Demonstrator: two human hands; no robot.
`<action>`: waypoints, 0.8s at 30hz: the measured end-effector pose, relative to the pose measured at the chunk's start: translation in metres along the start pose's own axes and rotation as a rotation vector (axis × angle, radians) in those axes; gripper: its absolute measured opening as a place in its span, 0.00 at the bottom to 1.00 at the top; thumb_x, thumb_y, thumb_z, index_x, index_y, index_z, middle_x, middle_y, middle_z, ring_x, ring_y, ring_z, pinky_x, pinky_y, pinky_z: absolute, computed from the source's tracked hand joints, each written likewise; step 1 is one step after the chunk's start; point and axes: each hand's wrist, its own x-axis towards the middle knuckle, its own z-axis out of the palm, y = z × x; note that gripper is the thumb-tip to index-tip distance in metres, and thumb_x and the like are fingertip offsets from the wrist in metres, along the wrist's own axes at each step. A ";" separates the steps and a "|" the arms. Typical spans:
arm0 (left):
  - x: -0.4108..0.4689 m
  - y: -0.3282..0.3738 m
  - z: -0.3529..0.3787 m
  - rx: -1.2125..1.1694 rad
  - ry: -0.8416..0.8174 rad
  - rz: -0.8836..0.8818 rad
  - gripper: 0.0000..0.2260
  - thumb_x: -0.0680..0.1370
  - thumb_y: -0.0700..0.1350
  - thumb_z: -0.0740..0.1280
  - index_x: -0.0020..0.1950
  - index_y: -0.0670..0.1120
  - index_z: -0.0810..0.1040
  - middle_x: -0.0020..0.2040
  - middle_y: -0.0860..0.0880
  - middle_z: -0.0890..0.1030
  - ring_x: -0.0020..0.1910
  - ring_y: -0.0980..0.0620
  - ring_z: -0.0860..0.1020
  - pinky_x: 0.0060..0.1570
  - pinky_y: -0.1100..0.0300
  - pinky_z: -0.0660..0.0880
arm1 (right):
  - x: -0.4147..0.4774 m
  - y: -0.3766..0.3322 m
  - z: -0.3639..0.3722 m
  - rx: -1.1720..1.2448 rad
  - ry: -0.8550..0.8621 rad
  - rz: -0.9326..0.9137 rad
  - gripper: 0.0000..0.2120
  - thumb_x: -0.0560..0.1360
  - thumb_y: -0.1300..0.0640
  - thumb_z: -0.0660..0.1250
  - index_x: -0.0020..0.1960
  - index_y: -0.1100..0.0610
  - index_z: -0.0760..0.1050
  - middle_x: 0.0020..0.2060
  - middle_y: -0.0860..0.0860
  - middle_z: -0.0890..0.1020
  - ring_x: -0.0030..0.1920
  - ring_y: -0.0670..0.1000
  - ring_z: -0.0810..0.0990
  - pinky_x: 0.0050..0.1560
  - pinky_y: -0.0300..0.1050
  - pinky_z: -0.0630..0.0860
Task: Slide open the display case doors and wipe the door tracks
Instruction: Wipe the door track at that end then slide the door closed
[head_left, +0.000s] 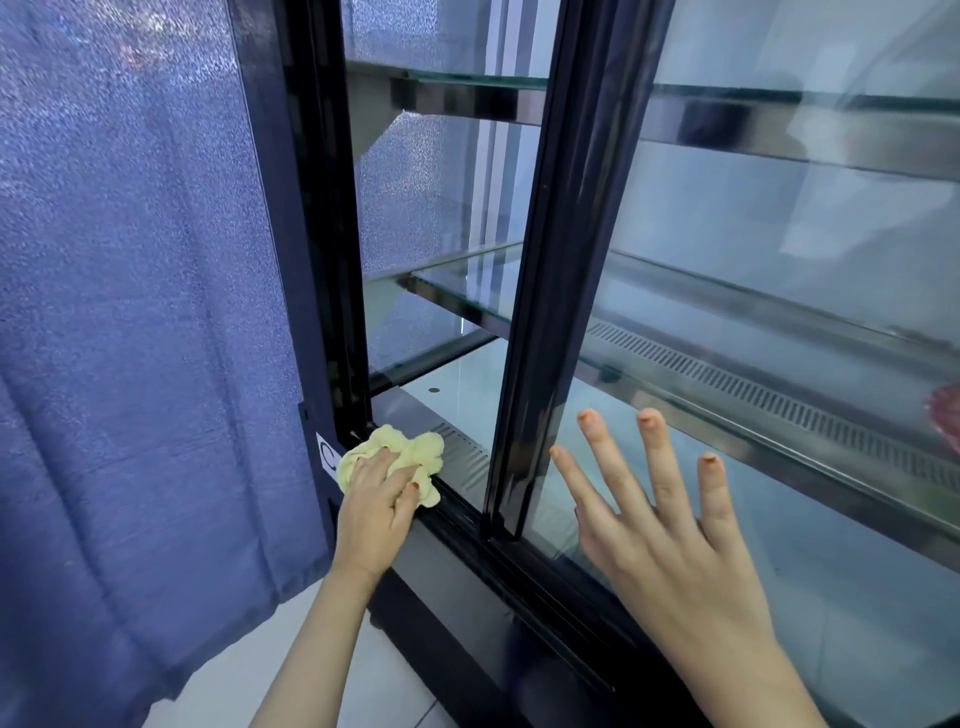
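The black-framed display case has its sliding glass door (779, 312) pushed to the right, so the left part stands open. My left hand (376, 514) presses a crumpled yellow cloth (410, 452) onto the black bottom door track (457, 512) at its left end, beside the case's left upright. My right hand (670, 525) lies flat on the door's glass with its fingers spread, just right of the door's black edge frame (540, 291). It holds nothing.
A blue curtain (135, 338) hangs left of the case. Inside are glass shelves (467, 270), a white floor panel (457, 379) and a slotted metal vent strip (779, 405). White floor tiles (322, 670) lie below.
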 end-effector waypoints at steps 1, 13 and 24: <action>-0.004 0.003 0.001 -0.009 -0.006 0.009 0.21 0.76 0.52 0.53 0.51 0.43 0.81 0.62 0.42 0.75 0.62 0.41 0.70 0.59 0.49 0.68 | 0.000 0.000 0.000 0.001 0.001 -0.001 0.26 0.78 0.48 0.56 0.75 0.51 0.61 0.75 0.56 0.58 0.75 0.64 0.52 0.73 0.63 0.43; -0.022 0.024 0.001 0.022 -0.072 0.092 0.19 0.78 0.52 0.53 0.56 0.48 0.81 0.60 0.44 0.76 0.61 0.49 0.67 0.60 0.49 0.68 | 0.020 -0.015 -0.005 0.133 0.126 0.119 0.12 0.74 0.53 0.66 0.56 0.51 0.80 0.67 0.54 0.74 0.69 0.63 0.64 0.67 0.61 0.55; -0.022 0.055 0.004 0.133 -0.111 0.020 0.18 0.77 0.54 0.51 0.58 0.62 0.78 0.70 0.42 0.68 0.71 0.40 0.60 0.70 0.44 0.51 | 0.048 -0.048 0.023 -0.025 -0.003 -0.079 0.31 0.75 0.41 0.58 0.75 0.53 0.62 0.76 0.54 0.54 0.75 0.66 0.45 0.72 0.64 0.40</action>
